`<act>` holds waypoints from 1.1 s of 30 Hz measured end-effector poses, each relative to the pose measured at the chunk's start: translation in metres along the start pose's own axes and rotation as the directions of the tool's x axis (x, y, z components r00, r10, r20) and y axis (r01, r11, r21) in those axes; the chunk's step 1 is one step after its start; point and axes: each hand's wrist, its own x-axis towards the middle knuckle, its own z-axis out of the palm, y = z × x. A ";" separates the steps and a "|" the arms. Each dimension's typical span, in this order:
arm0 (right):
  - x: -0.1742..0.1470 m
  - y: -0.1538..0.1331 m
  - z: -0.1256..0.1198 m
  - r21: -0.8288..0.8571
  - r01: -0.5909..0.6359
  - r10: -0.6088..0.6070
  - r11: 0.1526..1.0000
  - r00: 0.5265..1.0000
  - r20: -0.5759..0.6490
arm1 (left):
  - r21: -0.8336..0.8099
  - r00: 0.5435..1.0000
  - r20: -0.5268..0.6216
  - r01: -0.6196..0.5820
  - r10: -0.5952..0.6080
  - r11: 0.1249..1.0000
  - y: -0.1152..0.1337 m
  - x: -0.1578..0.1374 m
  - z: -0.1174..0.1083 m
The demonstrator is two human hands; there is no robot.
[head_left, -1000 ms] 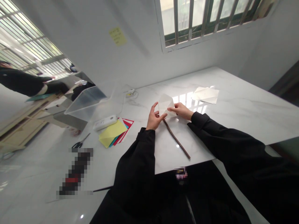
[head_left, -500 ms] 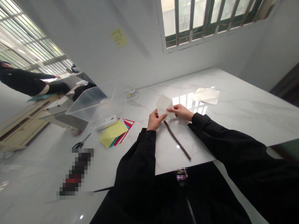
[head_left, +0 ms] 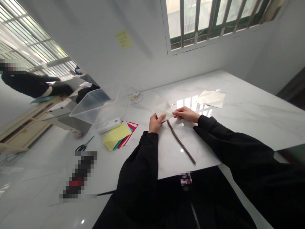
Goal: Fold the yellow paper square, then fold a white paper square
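My left hand (head_left: 155, 124) pinches a folded cream-white sheet of paper (head_left: 163, 106) by its lower left, thumb on top. My right hand (head_left: 187, 114) is closed on the paper's right corner with thumb and fingers. Creases and a triangular flap show on the sheet, which is held just over the table. A thin brown stick (head_left: 180, 142) lies on the tabletop below the hands, its upper end close under the paper. Further right rest more cream-white sheets (head_left: 211, 98).
Fanned coloured paper (head_left: 116, 136) lies left of my hands, beside a white power strip (head_left: 109, 125). Behind stands a clear plastic bin (head_left: 89, 106). Black scissors (head_left: 82, 147) lie further left. A person (head_left: 26, 83) sits in the far left background. The white table (head_left: 243, 111) meets the wall.
The paper has shifted slightly left and tilted flatter, now showing a triangular flap. My right hand has slid from the sheet's face to its right corner. The stick stays in place.
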 end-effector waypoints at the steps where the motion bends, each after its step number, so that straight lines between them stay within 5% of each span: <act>1: 0.000 0.000 0.000 -0.009 -0.001 0.001 1.000 1.000 -0.015 | 0.004 1.000 -0.002 0.000 0.000 1.000 0.000 0.000 0.000; 33: 0.001 0.003 -0.002 -0.235 0.041 -0.038 0.971 0.999 0.015 | 0.042 0.999 -0.034 -0.014 0.016 0.999 -0.005 0.003 0.000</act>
